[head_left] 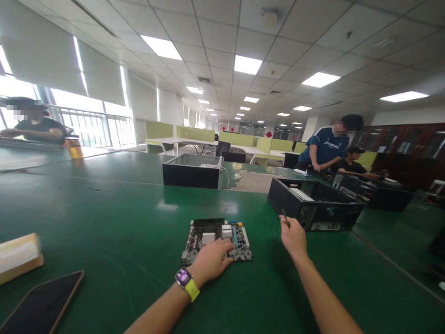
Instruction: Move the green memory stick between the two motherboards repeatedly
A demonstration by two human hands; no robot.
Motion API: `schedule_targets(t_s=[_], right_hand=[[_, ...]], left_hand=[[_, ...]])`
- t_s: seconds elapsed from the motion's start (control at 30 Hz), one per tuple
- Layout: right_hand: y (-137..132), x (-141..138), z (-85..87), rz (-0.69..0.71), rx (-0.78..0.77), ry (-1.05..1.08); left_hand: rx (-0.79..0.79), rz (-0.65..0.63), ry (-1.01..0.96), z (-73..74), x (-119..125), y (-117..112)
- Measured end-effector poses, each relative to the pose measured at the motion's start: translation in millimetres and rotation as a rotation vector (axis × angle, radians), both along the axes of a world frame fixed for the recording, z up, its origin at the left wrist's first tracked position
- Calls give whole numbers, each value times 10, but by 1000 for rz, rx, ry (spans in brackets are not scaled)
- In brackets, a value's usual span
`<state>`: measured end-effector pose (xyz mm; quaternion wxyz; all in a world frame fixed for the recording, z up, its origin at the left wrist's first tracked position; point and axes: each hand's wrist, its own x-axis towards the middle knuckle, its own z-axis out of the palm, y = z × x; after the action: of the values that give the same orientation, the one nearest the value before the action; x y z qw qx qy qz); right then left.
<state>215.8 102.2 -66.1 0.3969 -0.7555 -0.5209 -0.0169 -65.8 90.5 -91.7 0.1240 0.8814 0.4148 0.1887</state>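
Note:
A small computer motherboard (pixel 217 239) lies flat on the green table (pixel 104 218) in front of me. My left hand (pixel 212 260), with a yellow-strapped watch on the wrist, rests on the board's near edge, fingers curled onto it. My right hand (pixel 292 236) is raised to the right of the board, closed around a thin dark green stick-like thing (pixel 284 216) that I cannot name. Just beyond that hand lies an open black computer case (pixel 314 204) on its side.
A second open case (pixel 193 170) stands farther back at the middle. A dark phone (pixel 41 304) and a pale wooden block (pixel 19 257) lie at the near left. A seated person (pixel 33 123) is far left; two people (pixel 330 146) work at far right beside more cases.

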Motion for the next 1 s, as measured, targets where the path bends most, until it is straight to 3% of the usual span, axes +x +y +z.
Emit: schedule_targets(t_s=[0.17, 0.3, 0.4, 0.57, 0.8, 1.0], right_hand=[[327, 673, 499, -130, -40, -197], [611, 1157, 718, -134, -256, -346], [755, 1400, 718, -100, -394, -357], [874, 1557, 638, -92, -456, -371], [892, 1541, 593, -127, -455, -385], [866, 1458, 540, -216, -412, -375]], left_hand=[[44, 215, 41, -81, -676, 452], [84, 380, 120, -88, -1229, 706], [64, 528, 170, -97, -1606, 839], [50, 663, 192, -138, -2070, 990], [83, 714, 161, -181, -2242, 1032], [281, 660, 70, -174, -2401, 939]])
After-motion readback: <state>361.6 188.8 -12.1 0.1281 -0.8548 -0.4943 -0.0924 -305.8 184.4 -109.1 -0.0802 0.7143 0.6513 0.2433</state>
